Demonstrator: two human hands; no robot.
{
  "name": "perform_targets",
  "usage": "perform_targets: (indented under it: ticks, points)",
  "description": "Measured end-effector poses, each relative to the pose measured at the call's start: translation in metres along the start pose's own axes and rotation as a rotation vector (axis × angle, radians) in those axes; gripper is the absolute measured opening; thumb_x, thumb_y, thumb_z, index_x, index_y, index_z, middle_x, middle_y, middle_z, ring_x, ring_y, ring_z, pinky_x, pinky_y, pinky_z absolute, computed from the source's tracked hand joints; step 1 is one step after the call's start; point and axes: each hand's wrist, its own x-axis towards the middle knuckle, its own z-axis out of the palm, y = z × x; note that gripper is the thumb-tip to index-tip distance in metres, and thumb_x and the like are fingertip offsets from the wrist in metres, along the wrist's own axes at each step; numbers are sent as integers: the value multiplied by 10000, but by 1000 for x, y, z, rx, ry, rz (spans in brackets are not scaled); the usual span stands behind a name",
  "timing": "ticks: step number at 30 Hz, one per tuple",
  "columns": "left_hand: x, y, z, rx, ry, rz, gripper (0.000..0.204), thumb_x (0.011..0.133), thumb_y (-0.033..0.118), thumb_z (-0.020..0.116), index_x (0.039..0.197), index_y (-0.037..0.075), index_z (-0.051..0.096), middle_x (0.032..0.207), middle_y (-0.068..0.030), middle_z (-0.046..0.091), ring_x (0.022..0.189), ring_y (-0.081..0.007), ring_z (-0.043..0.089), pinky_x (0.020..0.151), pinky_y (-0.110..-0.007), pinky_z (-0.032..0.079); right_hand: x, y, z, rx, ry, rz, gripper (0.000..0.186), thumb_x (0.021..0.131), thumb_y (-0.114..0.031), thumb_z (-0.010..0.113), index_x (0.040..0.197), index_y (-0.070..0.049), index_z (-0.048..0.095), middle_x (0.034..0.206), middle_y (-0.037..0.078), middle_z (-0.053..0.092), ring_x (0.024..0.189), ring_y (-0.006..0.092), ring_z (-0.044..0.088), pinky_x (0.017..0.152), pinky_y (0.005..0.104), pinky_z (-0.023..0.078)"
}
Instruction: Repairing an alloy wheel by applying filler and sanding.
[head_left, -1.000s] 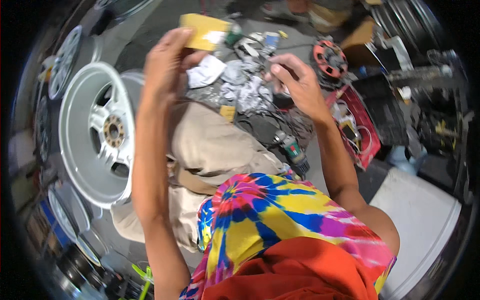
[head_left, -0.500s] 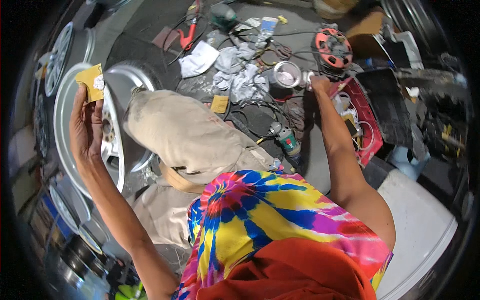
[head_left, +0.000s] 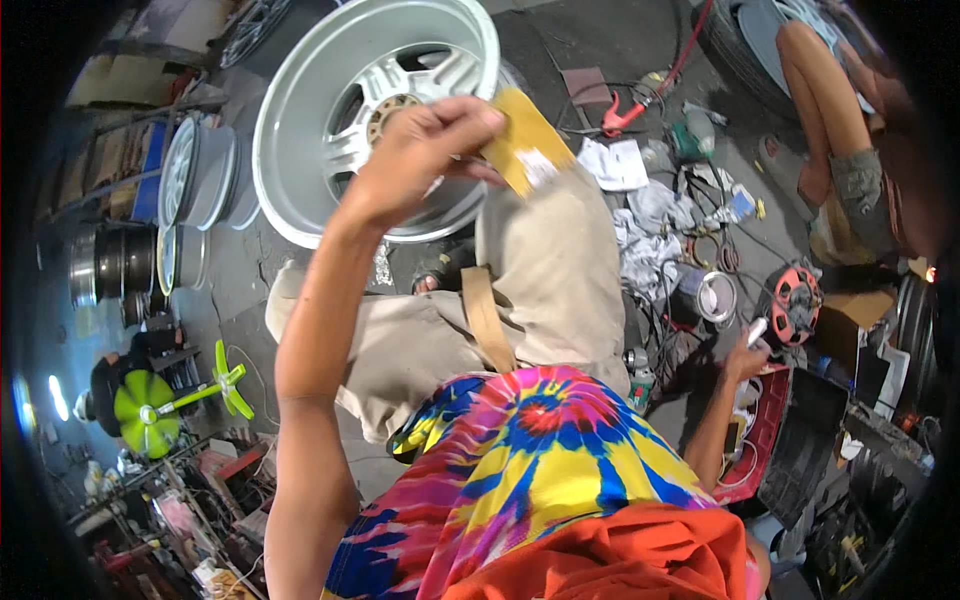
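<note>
Up in front of a silver-grey wheel rim point(head_left: 300, 150), my left hand point(head_left: 430, 160) pinches a yellow square sheet point(head_left: 522, 130) with a white blob of paste on it. My right hand point(head_left: 744, 360) is low at the right, closed on a small white object point(head_left: 757, 330), possibly a tube. Beside that hand stand an open metal can point(head_left: 715, 310) and a red cable reel point(head_left: 793, 305). My legs in beige trousers point(head_left: 545, 270) lie below the rim, with a tan strap across them.
Another person's bare legs point(head_left: 820, 120) are at upper right by a tyre point(head_left: 740, 55). Crumpled white rags point(head_left: 650, 240), cables and a red-handled tool point(head_left: 618, 122) litter the floor. A red toolbox point(head_left: 745, 470) is at lower right; green fans point(head_left: 150, 410) and stacked rims point(head_left: 195, 175) are left.
The view has turned left, bringing the rim to the top. My left hand has moved with the yellow sheet across the rim's front. My right hand has closed on the white object.
</note>
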Motion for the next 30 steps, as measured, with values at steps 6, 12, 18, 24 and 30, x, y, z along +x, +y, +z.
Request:
perform_targets:
  ticks: [6,12,18,24,30]
  points:
    - [-17,-19,11,-197,-270,-34,256,981,226,603,1088,12,696,1201,-94,673,981,-112,646,854,-271,530,-91,-258,-136,778,-289,-288,335,918,-206,707,1115,48,612,1037,79,651,929,151,600,843,295,478]
    - [-34,-11,-11,-236,-269,91,269,969,224,630,1129,17,693,1187,-69,676,953,-58,592,816,-193,459,-166,-449,-179,827,-900,-631,200,899,-163,714,1001,1,664,885,13,676,787,53,586,690,199,464]
    - [-63,-19,-62,-238,-28,201,293,959,260,650,1118,20,702,998,-23,694,907,-79,621,818,-223,494,-217,-540,-138,828,-1298,-878,256,952,-226,651,1011,19,698,855,8,678,694,56,550,635,194,448]
    - [-74,-62,-93,-99,144,203,267,964,247,642,1052,2,700,972,-36,678,920,-96,623,877,-279,499,-235,-578,-122,693,-1493,-949,296,945,-289,672,1019,-8,728,877,-3,694,786,55,555,747,224,442]
    - [-64,-62,-82,150,156,301,234,946,207,636,1008,-1,722,872,-45,690,865,-104,595,820,-295,480,-239,-570,-106,743,-1516,-1088,187,913,-185,711,946,-2,728,890,21,710,872,83,615,847,260,480]
